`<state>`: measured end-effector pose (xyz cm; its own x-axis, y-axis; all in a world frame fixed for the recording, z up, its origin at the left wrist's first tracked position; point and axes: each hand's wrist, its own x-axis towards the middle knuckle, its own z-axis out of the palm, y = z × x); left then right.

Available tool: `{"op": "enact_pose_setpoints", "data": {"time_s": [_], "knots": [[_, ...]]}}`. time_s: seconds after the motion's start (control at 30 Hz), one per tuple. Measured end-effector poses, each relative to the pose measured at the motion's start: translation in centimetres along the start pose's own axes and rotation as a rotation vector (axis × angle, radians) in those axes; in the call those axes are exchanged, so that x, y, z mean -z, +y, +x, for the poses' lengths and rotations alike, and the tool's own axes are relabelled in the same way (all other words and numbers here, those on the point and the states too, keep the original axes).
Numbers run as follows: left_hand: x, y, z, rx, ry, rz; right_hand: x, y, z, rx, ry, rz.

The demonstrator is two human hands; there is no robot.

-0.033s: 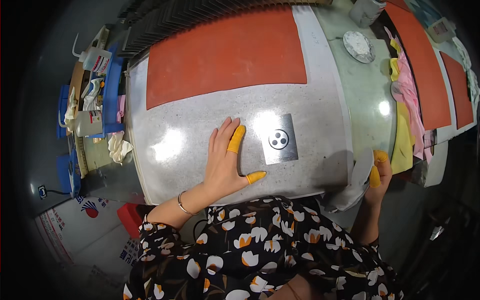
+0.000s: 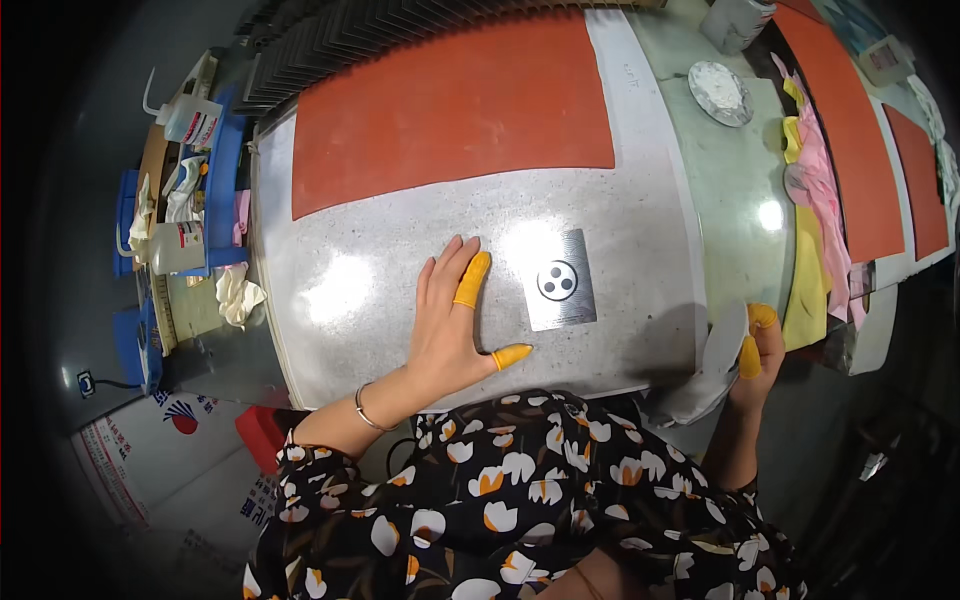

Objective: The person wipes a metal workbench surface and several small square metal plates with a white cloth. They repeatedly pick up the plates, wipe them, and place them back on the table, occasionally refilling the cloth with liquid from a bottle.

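Observation:
A thin silver metal plate [image 2: 574, 306] with a round emblem of three dark dots lies flat on the grey work sheet [image 2: 390, 330]. Just left of it rests my left hand [image 2: 448, 318], palm down with fingers stretched out. Yellow finger cots cover its thumb and index finger, and neither touches the plate. At the front right edge my right hand [image 2: 762, 350], also in yellow finger cots, pinches a whitish-grey cloth [image 2: 712, 365]. The cloth hangs down over the table edge.
An orange-red mat [image 2: 455, 110] covers the far part of the sheet, before a row of dark plates [image 2: 390, 45]. A dish of white material [image 2: 719, 94] and yellow cloth [image 2: 808, 275] lie right. Blue trays and squeeze bottles [image 2: 178, 248] stand left.

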<state>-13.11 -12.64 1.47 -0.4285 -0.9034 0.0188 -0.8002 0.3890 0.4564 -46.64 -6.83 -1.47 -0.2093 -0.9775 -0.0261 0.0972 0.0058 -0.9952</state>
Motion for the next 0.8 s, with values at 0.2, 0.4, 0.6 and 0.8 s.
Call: {"op": "enact_pose_setpoints", "data": {"time_s": [0.2,0.4,0.6,0.8], "knots": [[0.0,-0.3,0.1,-0.001,-0.025,-0.012,0.2,0.0,-0.2,0.01,-0.002,-0.035],[0.8,2.0,1.7,-0.025,-0.013,-0.094,0.0,0.1,-0.2,0.004,0.033,-0.024],[-0.2,3.0,3.6,-0.037,-0.068,0.012,0.4,0.2,0.1,0.054,-0.005,0.012],[-0.6,3.9,3.1,0.011,-0.092,-0.008,0.1,-0.3,0.7,0.036,0.015,0.031]]}}
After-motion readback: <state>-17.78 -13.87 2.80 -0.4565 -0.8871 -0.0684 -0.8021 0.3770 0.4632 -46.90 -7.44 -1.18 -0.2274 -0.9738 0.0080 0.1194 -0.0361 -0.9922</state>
